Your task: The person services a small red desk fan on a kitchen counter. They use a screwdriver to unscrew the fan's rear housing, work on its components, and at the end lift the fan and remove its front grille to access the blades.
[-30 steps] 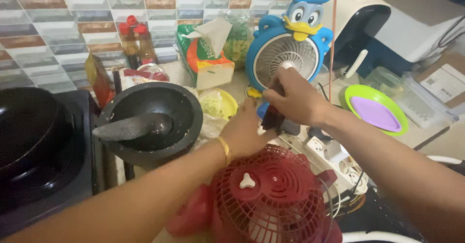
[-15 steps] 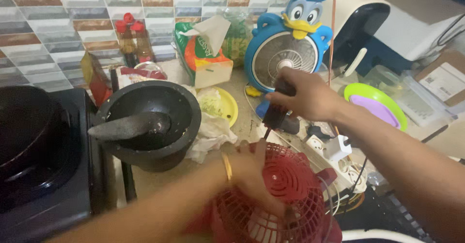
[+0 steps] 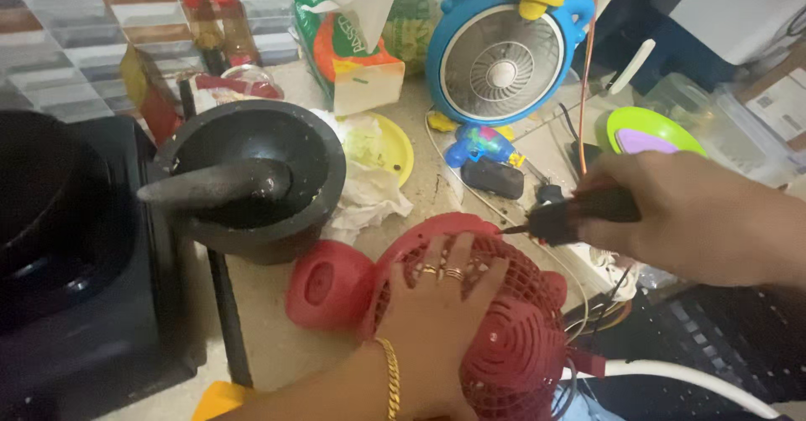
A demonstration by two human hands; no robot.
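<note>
A small red fan [image 3: 504,337] lies tipped on the counter, its round base [image 3: 329,285] pointing left. My left hand [image 3: 437,312] rests flat on its red grille, fingers spread, with rings and a gold bracelet. My right hand [image 3: 697,215] comes in from the right and grips a black-handled screwdriver [image 3: 571,215]. Its thin tip points left, just above the fan's top edge.
A black stone mortar with its pestle [image 3: 252,182] stands left of the fan, beside a dark stove [image 3: 75,245]. Behind are a blue duck-shaped fan [image 3: 504,52], a yellow plate [image 3: 395,144], crumpled tissue [image 3: 365,198], a green plate [image 3: 651,131] and bottles.
My left hand has come back from the counter onto the red fan's grille. My right hand has drawn the screwdriver back from the blue fan toward the red fan.
</note>
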